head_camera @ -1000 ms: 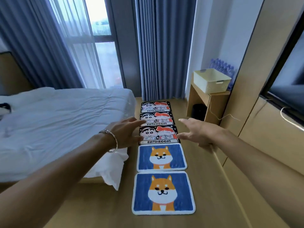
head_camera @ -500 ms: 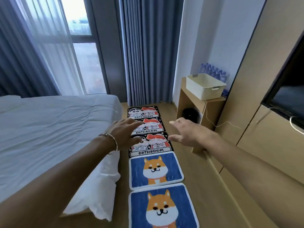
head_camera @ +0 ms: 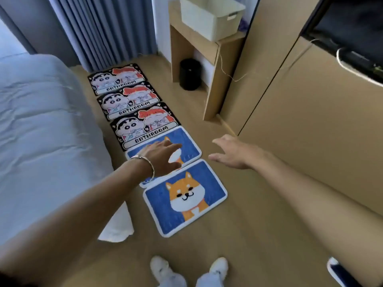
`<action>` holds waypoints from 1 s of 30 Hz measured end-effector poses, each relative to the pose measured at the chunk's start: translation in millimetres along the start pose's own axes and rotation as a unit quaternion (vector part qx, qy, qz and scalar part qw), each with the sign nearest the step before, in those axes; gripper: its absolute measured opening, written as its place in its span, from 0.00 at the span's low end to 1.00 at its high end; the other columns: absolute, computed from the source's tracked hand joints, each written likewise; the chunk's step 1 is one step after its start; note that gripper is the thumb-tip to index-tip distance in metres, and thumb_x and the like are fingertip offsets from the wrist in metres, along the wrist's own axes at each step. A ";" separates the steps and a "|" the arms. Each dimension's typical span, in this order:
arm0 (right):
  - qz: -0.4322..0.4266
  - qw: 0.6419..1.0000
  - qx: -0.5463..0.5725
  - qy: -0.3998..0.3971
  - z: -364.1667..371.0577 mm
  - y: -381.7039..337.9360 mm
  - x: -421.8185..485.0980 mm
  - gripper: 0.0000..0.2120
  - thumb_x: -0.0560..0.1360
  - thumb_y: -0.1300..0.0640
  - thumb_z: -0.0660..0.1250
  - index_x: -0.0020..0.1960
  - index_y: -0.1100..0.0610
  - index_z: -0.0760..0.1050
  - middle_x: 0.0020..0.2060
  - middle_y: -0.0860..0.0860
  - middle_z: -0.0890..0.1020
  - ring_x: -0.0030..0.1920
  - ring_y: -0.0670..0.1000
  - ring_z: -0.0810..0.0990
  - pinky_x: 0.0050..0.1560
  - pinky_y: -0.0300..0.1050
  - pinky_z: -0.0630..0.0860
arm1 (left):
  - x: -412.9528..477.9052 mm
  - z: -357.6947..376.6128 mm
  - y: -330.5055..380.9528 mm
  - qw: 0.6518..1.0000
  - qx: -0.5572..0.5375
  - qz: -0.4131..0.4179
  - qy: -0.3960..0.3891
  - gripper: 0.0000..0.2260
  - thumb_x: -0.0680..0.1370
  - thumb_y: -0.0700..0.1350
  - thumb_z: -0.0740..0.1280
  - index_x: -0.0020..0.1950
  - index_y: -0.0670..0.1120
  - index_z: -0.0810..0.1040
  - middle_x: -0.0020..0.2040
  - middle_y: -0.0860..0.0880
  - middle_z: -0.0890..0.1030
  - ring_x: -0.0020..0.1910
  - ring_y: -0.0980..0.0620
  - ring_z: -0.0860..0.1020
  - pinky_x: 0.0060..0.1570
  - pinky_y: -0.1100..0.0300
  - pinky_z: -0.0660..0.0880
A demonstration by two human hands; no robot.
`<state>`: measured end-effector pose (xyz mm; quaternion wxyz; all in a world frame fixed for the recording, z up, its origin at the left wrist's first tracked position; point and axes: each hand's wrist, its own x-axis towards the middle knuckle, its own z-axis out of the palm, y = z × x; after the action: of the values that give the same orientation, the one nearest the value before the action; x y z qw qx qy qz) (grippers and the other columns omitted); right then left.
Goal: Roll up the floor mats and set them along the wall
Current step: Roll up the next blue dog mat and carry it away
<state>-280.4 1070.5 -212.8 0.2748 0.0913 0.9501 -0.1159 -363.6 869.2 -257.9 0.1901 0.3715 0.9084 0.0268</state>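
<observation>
Beside the bed (head_camera: 41,121), left hand (head_camera: 161,156) and right hand (head_camera: 234,154) had lowered over the dog mats (head_camera: 157,206), fingers loosely spread, holding nothing; every mat remained flat, rolling unstarted.

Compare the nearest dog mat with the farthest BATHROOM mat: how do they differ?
The nearest dog mat is blue with a white edge and an orange dog; the farthest BATHROOM mat is black with cartoon figures. The dog mat lies by the shoes, the BATHROOM mat by the curtain. Both lie flat and unrolled.
</observation>
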 end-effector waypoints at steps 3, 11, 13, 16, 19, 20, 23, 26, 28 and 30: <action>0.033 0.999 0.023 -0.034 34.2 8.7 25.0 0.27 0.79 0.41 0.57 0.74 0.53 0.61 0.72 0.54 0.62 0.69 0.56 0.66 0.65 0.53 0.67 | 2.4 40.3 -16.1 0.999 -0.015 -0.020 -0.042 0.28 0.77 0.58 0.62 0.75 0.53 0.58 0.70 0.48 0.67 0.68 0.46 0.66 0.62 0.51 0.69; -0.036 0.987 0.050 -0.151 182.9 -13.9 110.0 0.28 0.80 0.43 0.56 0.76 0.54 0.57 0.75 0.55 0.57 0.72 0.56 0.62 0.64 0.52 0.65 | -2.5 187.7 -57.4 0.983 -0.035 -0.096 -0.150 0.27 0.78 0.56 0.61 0.75 0.53 0.58 0.69 0.48 0.68 0.66 0.46 0.69 0.61 0.52 0.70; -0.057 0.985 0.022 -0.162 228.6 -18.7 132.3 0.28 0.80 0.43 0.56 0.76 0.54 0.57 0.75 0.55 0.58 0.72 0.57 0.61 0.67 0.54 0.64 | -0.7 230.9 -62.9 0.980 -0.024 -0.104 -0.170 0.27 0.78 0.56 0.61 0.75 0.54 0.58 0.71 0.48 0.66 0.69 0.47 0.65 0.66 0.49 0.65; -0.090 0.982 -0.019 -0.168 293.4 -20.9 162.5 0.28 0.80 0.42 0.55 0.75 0.55 0.58 0.73 0.56 0.60 0.73 0.57 0.59 0.70 0.55 0.60 | 6.0 289.8 -68.5 0.975 -0.015 -0.119 -0.189 0.27 0.78 0.56 0.60 0.75 0.54 0.57 0.75 0.48 0.60 0.74 0.47 0.58 0.70 0.45 0.58; -0.103 0.977 -0.019 -0.186 355.8 -16.6 188.7 0.28 0.80 0.43 0.54 0.75 0.55 0.57 0.74 0.56 0.59 0.73 0.57 0.59 0.71 0.55 0.60 | 17.1 349.3 -70.3 0.972 -0.023 -0.133 -0.193 0.26 0.79 0.55 0.59 0.75 0.53 0.57 0.75 0.48 0.60 0.74 0.47 0.57 0.71 0.44 0.56; -0.100 0.974 -0.014 -0.201 376.2 -13.9 194.9 0.28 0.80 0.43 0.54 0.75 0.55 0.57 0.73 0.56 0.59 0.73 0.57 0.59 0.71 0.55 0.60 | 20.1 369.5 -70.3 0.971 -0.028 -0.134 -0.197 0.25 0.79 0.55 0.58 0.75 0.53 0.57 0.75 0.48 0.61 0.74 0.46 0.58 0.71 0.44 0.56; -0.091 0.966 -0.003 -0.242 429.3 -0.8 202.9 0.27 0.81 0.44 0.54 0.75 0.56 0.58 0.72 0.56 0.61 0.72 0.57 0.60 0.70 0.54 0.61 | 25.2 424.2 -68.4 0.966 -0.045 -0.138 -0.215 0.24 0.79 0.54 0.58 0.74 0.53 0.59 0.74 0.48 0.62 0.73 0.47 0.59 0.70 0.46 0.58; -0.072 0.960 0.002 -0.269 463.4 18.4 207.2 0.27 0.81 0.44 0.55 0.75 0.56 0.57 0.73 0.55 0.60 0.72 0.57 0.61 0.70 0.55 0.62 | 32.5 462.4 -66.9 0.960 -0.065 -0.142 -0.233 0.25 0.79 0.54 0.59 0.74 0.53 0.58 0.74 0.48 0.62 0.73 0.47 0.59 0.70 0.47 0.57; -0.053 0.959 0.004 -0.278 477.4 31.8 212.3 0.27 0.81 0.44 0.55 0.75 0.55 0.58 0.73 0.54 0.61 0.72 0.57 0.61 0.69 0.55 0.63 | 37.1 480.2 -66.0 0.959 -0.074 -0.140 -0.235 0.24 0.79 0.54 0.59 0.74 0.53 0.58 0.73 0.48 0.62 0.72 0.47 0.60 0.70 0.47 0.58; -0.038 0.960 0.005 -0.278 486.5 43.2 220.2 0.26 0.81 0.44 0.55 0.75 0.55 0.59 0.72 0.54 0.62 0.71 0.57 0.63 0.68 0.54 0.65 | 40.1 494.1 -64.7 0.959 -0.078 -0.139 -0.235 0.24 0.79 0.54 0.58 0.74 0.53 0.58 0.73 0.48 0.63 0.72 0.47 0.60 0.70 0.48 0.59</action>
<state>-209.7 1004.5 -739.8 0.5227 0.0212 0.8386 -0.1518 -252.3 804.2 -740.9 0.4289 0.2216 0.8756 -0.0169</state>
